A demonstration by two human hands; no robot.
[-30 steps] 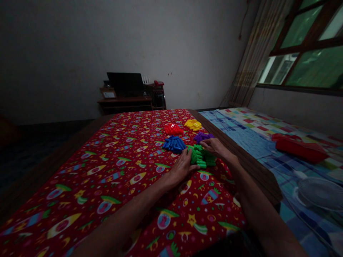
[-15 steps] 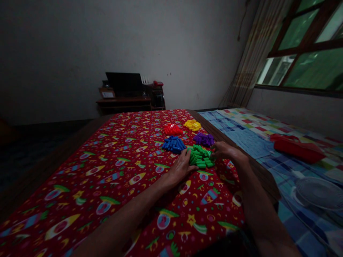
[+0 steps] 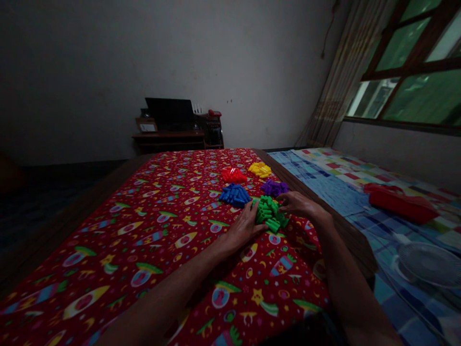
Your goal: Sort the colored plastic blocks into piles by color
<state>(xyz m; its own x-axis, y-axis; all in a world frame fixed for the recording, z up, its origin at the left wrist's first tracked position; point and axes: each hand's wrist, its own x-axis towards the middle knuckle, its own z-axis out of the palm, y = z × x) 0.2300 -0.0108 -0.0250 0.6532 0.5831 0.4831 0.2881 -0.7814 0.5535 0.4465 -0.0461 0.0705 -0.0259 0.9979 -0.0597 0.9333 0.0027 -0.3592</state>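
A pile of short green plastic pieces [image 3: 268, 211] lies on the red patterned cloth [image 3: 154, 240]. My left hand [image 3: 248, 221] rests at the pile's left side, fingers stretched forward and thumb out towards its near edge. On the other side, my right hand [image 3: 297, 204] reaches over the pile's right edge, fingers bent down against the green pieces; it appears to hold none of them. Just behind are a blue pile [image 3: 235, 194] and a purple pile [image 3: 274, 187]. Further back lie a red pile [image 3: 234, 175] and a yellow pile [image 3: 260, 169].
The table's dark wooden border [image 3: 345, 240] runs along the right. Beyond it a bed holds a red bag [image 3: 403, 204] and a round fan [image 3: 430, 264]. A desk with a black monitor [image 3: 171, 114] stands against the far wall.
My right hand has moved slightly left, in over the green pile. Some green pieces at the pile's near and right side have shifted. My left hand stays beside it.
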